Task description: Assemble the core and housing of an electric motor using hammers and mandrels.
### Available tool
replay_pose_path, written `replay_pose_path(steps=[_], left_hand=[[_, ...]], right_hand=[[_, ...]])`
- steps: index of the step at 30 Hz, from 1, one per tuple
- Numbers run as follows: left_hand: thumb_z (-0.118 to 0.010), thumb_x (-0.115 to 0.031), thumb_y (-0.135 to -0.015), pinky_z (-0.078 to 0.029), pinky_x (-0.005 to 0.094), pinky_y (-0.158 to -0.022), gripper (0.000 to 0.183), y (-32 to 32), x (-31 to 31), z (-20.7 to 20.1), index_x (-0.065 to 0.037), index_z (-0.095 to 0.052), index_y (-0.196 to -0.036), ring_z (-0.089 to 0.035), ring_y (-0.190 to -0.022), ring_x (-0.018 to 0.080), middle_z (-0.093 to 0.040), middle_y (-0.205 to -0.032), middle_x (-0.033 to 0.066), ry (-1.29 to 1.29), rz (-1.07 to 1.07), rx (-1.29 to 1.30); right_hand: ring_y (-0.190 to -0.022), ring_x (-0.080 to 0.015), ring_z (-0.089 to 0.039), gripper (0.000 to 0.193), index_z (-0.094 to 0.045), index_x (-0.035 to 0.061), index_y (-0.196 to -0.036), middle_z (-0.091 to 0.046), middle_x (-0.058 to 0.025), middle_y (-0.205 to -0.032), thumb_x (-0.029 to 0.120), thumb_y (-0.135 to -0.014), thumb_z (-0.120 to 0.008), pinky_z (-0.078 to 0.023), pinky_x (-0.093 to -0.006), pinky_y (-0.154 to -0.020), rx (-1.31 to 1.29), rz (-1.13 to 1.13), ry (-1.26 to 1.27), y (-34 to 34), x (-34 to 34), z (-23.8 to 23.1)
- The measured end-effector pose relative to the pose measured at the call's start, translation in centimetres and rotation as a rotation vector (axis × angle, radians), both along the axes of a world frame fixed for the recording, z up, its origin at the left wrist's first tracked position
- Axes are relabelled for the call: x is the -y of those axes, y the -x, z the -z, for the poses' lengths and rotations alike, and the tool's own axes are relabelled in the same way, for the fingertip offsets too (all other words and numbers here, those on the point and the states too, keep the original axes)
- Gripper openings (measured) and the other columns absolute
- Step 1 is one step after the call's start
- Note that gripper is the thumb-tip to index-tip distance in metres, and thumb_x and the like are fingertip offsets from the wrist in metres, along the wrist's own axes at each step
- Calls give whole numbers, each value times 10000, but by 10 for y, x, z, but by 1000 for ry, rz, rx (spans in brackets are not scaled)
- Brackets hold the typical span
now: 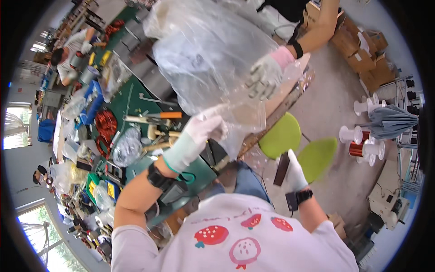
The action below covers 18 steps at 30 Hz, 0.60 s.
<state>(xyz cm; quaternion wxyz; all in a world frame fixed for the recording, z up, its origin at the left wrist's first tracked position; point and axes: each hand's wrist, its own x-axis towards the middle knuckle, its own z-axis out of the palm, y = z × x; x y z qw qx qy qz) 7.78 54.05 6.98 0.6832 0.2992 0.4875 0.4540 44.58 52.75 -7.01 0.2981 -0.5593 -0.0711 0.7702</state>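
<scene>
A large clear plastic bag lies across the bench in front of me, bulging over pale contents I cannot make out. My left hand, in a white glove with a green cuff, has its fingers closed on the near edge of the bag. Low at my right side, my right hand, also gloved in white, grips a dark brown flat rectangular block between thumb and fingers. Another person's gloved hand with a pink cuff rests on the bag's right part.
A hammer with an orange handle and wooden-handled tools lie on the green bench, near red wire coils. Green stools stand right of the bench. White spools and cardboard boxes are farther right. Another person works far left.
</scene>
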Motion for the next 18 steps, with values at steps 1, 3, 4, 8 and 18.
replay_pose_path(steps=[1,3,4,8,18], left_hand=[[-510,-243,-1087,-506,269,-794,460,-4,-5,-12,-4,-520,-1479,-608,-834,93,-641,-895,-25,-20,-1,-1],[-498,-241,-1085,-502,266,-809,496,-4,-13,-19,7,-483,-1514,-609,-844,98,-647,-902,-16,-49,24,-65],[-491,-249,-1082,-507,263,-824,530,-1,-14,-20,15,-447,-1540,-619,-856,105,-654,-910,0,-105,58,-177],[-480,-221,-1063,-524,269,-850,542,0,-14,22,-2,-432,-1556,-637,-874,117,-675,-929,19,87,31,-309],[-502,-173,-1056,-531,264,-831,459,34,-12,41,2,-525,-1480,-641,-860,106,-692,-942,23,97,0,-455]], right_hand=[[-768,-158,-648,377,-653,138,-1067,-667,-10,-866,508,-1044,-586,-545,-313,-729,-29,-31,-70,-1,-16,-3],[-811,-172,-665,424,-637,100,-1146,-680,-31,-910,508,-1048,-580,-554,-318,-760,85,-77,-90,-4,-40,-5],[-811,-172,-665,424,-637,100,-1146,-680,-31,-910,508,-1048,-580,-554,-318,-760,93,-87,-74,-8,-47,-1],[-850,-190,-674,443,-623,92,-1197,-685,-59,-955,507,-1047,-582,-557,-333,-787,90,-141,-42,-19,-63,19],[-842,-203,-665,450,-617,77,-1190,-665,-74,-942,497,-1029,-622,-551,-343,-795,55,-204,31,-15,-68,26]])
